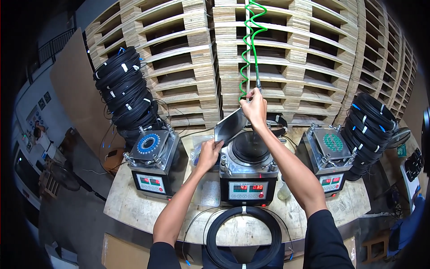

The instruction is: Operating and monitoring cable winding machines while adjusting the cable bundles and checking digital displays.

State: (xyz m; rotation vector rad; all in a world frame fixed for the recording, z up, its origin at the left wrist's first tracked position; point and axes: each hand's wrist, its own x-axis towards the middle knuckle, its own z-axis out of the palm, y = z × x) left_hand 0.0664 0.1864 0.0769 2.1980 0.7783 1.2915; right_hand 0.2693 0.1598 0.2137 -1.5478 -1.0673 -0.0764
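My left hand [208,155] grips the lower left edge of a thin, dark square plate [231,125], which is tilted upright above the middle machine. Higher up, my right hand [254,110] is closed at the plate's upper right corner. Directly above those fingers ends the metal fitting [258,84] of a green coiled hose [254,49]. Whether the right fingers hold the plate or the hose's end is hidden. Below the plate, the polishing machine [247,190] shows its round black disc [249,147] uncovered. A coil of black cable [244,214] lies at the table's front edge.
Similar machines stand left [150,181] and right [332,179], carrying plates ringed with blue and green connectors. Stacks of black cable coils rise at the left [127,89] and right [369,130]. Wooden pallets [286,54] fill the back. A small bottle [283,192] stands beside the middle machine.
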